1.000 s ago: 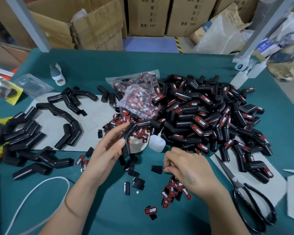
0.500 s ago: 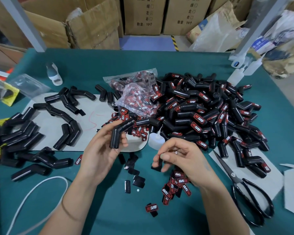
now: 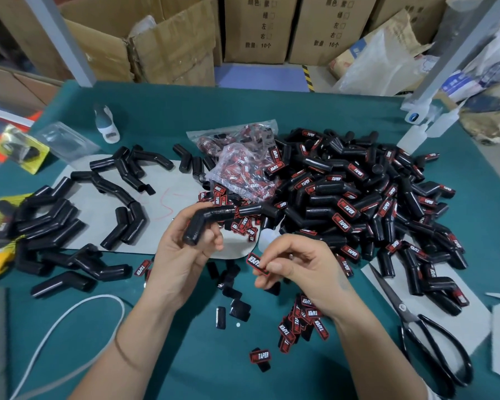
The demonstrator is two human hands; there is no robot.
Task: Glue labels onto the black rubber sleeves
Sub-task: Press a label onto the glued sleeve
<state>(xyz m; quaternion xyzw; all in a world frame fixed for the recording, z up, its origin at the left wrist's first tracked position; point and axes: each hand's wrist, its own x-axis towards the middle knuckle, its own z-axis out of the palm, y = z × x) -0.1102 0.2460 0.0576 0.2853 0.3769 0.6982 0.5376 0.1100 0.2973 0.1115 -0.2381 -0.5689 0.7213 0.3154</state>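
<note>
Reading step as label pickup done, glue not yet on — next I need glue bottle (image 3: pixel 267 239), just behind right hand. Left hand (image 3: pixel 182 255) grasps bent sleeve (image 3: pixel 211 222), near side of labelled pile (image 3: pixel 358 203). Right hand (image 3: pixel 298 267) pinches label (image 3: pixel 257 262) — beside sleeve, apart.

glue bottle (image 3: pixel 267 239) mostly hidden behind right hand (image 3: pixel 303 269); far-left sleeves (image 3: pixel 0 226) blurred.

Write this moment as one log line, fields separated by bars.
step: label picked | left hand: holds bent sleeve | right hand: pinches label | glue bottle: on table, untouched | label not yet on sleeve
</note>
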